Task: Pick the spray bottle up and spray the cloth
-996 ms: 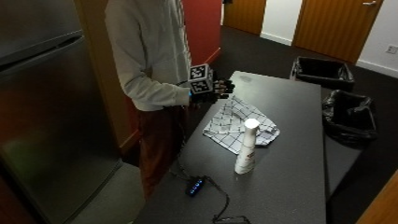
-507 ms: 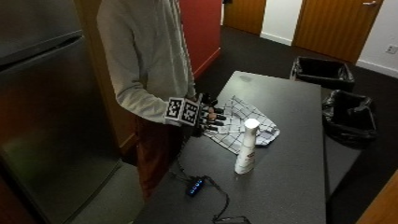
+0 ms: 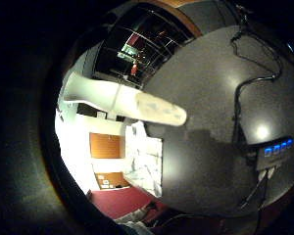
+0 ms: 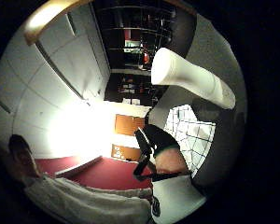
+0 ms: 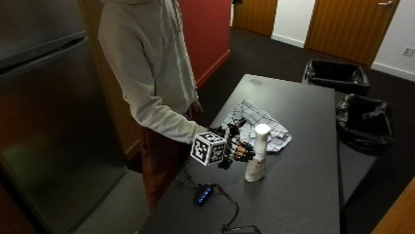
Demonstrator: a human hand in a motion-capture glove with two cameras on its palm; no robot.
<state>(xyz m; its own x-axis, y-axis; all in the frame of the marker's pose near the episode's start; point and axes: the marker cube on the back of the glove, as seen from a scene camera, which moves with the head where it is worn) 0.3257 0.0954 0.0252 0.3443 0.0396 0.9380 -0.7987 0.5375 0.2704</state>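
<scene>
In the outside view a white spray bottle stands upright on the dark grey table. A white checked cloth lies crumpled just behind it. My gloved right hand hovers right beside the bottle at mid-height, fingers spread toward it, holding nothing. Both palm views show the bottle close in front of the palm with no fingers around it, and the cloth on the table beyond.
A small device with blue lights and its cable lie at the table's near edge. Two black bins stand beyond the far side. A steel cabinet stands behind the person.
My right hand has come down from chest height and moved along the table edge to the bottle's side. The bottle and cloth have stayed where they were.
</scene>
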